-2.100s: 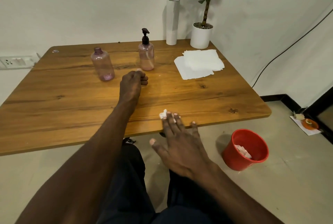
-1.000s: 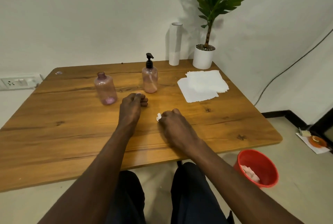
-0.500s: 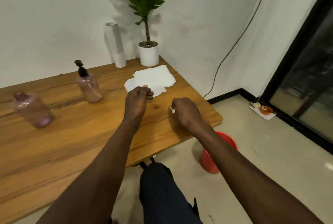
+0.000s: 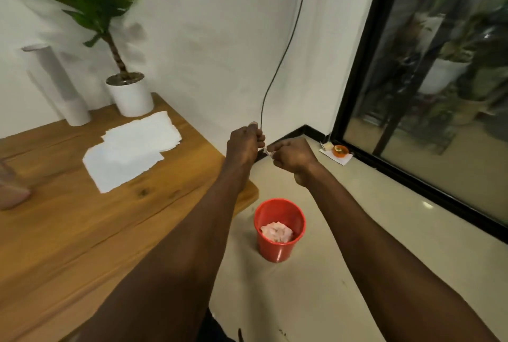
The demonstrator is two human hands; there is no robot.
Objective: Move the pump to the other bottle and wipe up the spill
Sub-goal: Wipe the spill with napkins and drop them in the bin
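Since half a second ago our hands have left the wooden worktop (image 4: 82,231) and hang beyond its right edge, above the floor. Left hand (image 4: 244,143) and right hand (image 4: 292,154), fingers curled, pinch a small white tissue scrap (image 4: 266,150) between them. Below, a round red bucket (image 4: 277,248) holds crumpled pink-stained tissue (image 4: 276,231).

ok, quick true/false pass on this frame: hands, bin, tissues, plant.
1. Both hands are closed around a small white scrap. True: left hand and right hand pinch the scrap between them.
2. The red bin is empty. False: a crumpled tissue lies inside.
3. The bin stands on the table. False: it stands on the floor beside it.
4. Flat white tissues lie on the table. True.
5. The potted plant stands on the table's far corner. True.
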